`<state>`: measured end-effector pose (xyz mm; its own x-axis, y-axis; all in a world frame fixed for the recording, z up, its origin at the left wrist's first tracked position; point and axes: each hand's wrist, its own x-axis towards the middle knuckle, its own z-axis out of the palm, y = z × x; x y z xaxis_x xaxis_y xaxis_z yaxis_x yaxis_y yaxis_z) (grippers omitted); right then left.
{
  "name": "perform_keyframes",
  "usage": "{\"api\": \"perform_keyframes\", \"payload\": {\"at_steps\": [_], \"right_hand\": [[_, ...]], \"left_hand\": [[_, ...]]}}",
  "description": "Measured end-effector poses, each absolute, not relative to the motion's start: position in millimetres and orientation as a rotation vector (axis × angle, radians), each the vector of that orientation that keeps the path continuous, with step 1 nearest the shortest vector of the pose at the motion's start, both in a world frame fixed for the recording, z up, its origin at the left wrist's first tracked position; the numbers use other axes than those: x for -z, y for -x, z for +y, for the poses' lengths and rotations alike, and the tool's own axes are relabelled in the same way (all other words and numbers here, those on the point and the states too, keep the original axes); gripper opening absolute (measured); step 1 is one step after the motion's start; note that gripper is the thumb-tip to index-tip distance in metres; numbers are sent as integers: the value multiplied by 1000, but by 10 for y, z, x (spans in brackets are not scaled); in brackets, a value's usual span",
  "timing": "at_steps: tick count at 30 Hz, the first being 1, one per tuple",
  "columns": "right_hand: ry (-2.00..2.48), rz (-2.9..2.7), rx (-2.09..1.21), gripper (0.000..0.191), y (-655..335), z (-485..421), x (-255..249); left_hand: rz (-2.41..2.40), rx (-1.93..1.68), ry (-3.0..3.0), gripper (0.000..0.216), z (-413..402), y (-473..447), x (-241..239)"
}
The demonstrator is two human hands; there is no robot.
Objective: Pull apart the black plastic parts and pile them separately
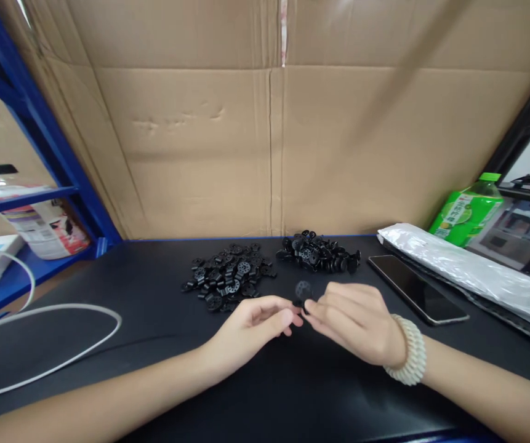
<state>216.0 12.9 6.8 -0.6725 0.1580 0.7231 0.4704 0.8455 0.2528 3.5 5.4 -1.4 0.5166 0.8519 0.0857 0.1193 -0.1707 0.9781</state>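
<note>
Thumb and fingers of my right hand (350, 317) are pinched on a small black round piece with holes in its face (303, 290). My left hand (258, 326) is beside it, fingers curled in toward the thumb and the tips right by the piece's lower end. Whatever lies between the left fingertips is hidden. Behind my left hand is a heap of black perforated round pieces with short side tabs (228, 275). A second heap, of black disc-like pieces (317, 251), lies behind the held piece, farther back on the black table (154, 369).
A phone (417, 288) lies right of my right hand, beside a silvery-white package (472, 271). A green-labelled bottle (468, 212) is behind it. On the left are a white cable (84, 306), a blue shelf frame (61, 141) and a bottle (43, 221). Cardboard (200, 141) closes off the back.
</note>
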Motion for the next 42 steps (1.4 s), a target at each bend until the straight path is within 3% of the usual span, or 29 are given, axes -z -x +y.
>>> {"api": "perform_keyframes", "payload": {"at_steps": [7,18,21,23,26,29,32,42], "right_hand": [[269,-2390,649,32,-2104,138,-7],[255,-2391,607,31,-2028,123,27],[328,-2385,400,14,-2020,124,61],[493,-2331,75,3,-2017,128,83],[805,-2214,-506,14,-2013,148,88],[893,-2222,-862,19,-2007,174,68],[853,-2238,-980,33,-2007,187,55],[814,-2190,-981,42,-2027,176,60]], "left_hand": [[889,-872,-1509,25,41,-52,7],[985,-966,-1565,20,22,-56,56],[1008,-1004,-1600,21,26,-50,62],[1007,-1013,-1629,23,26,-45,69],[1007,-1009,-1667,23,24,-40,85],[1008,-998,-1689,22,20,-38,103],[1004,-985,-1707,20,15,-40,109],[974,-947,-1708,18,13,-44,103]]}}
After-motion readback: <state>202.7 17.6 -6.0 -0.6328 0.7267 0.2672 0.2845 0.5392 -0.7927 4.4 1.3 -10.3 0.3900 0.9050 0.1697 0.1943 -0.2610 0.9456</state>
